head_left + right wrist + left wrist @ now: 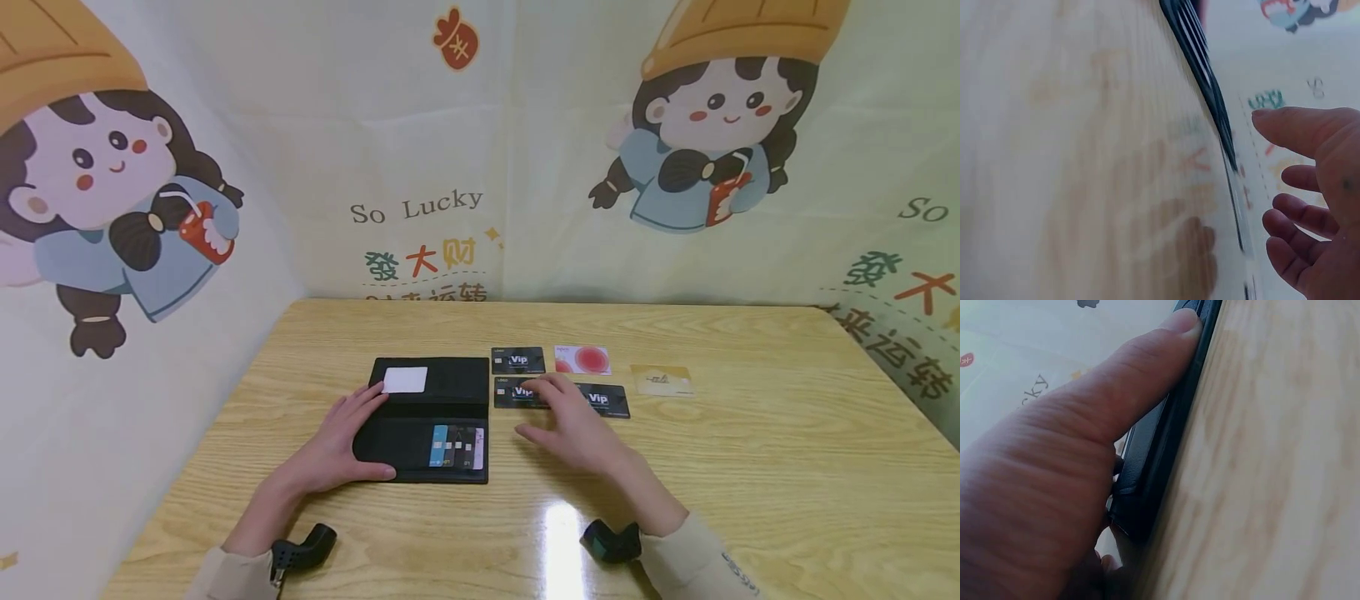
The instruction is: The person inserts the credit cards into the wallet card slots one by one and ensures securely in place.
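One lower-left Vip card [511, 400], just right of black bifold wallet [459, 380]; card probably light, stiff, slick: pinch edges; your right hand [576, 433] over it, fingers parted, empty; left hand [332, 454], fingers spread, on wallet

you can read "vip" on three black cards [517, 360], "so lucky" and "發大财" on the backdrop [558, 150].

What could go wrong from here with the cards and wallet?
1. The right hand reaches over two flat black cards, one to the left and one to the right; its fingers may nudge the wrong one.
2. Thin cards lying flat could slide rather than lift.
3. The left hand rests on the open wallet; uneven pressure might shift it.
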A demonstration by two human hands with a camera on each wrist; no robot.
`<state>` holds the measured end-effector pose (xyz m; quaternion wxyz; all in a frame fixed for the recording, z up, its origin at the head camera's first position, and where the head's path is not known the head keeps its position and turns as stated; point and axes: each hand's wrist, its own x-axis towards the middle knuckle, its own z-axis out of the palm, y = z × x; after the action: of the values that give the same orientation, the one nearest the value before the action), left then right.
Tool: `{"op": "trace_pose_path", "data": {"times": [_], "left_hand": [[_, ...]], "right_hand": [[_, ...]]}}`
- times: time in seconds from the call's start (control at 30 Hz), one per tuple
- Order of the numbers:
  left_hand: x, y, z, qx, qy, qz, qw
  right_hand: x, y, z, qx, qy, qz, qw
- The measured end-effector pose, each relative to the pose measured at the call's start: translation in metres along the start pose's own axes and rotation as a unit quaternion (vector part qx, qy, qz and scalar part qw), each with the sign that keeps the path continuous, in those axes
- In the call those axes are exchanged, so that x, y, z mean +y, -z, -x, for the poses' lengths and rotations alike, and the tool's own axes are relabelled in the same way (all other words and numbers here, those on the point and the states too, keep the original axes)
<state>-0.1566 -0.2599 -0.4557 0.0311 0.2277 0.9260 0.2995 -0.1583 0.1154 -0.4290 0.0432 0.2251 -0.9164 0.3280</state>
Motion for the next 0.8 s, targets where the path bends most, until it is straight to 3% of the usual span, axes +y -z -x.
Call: {"op": "trace_pose_path", "data": {"times": [0.4,0.8], "left_hand": [[0.000,0.000,0.000,-0.003,-0.004,0.012,0.9999],[-0.005,0.000,-0.001,-0.004,-0.008,0.015,0.9998]], "right_hand": [[0.041,0.035,0.018,0.043,-0.027,0.007,0.9987],[0.074,0.063,0.028,0.027,-0.072,0.047,0.9959]]}}
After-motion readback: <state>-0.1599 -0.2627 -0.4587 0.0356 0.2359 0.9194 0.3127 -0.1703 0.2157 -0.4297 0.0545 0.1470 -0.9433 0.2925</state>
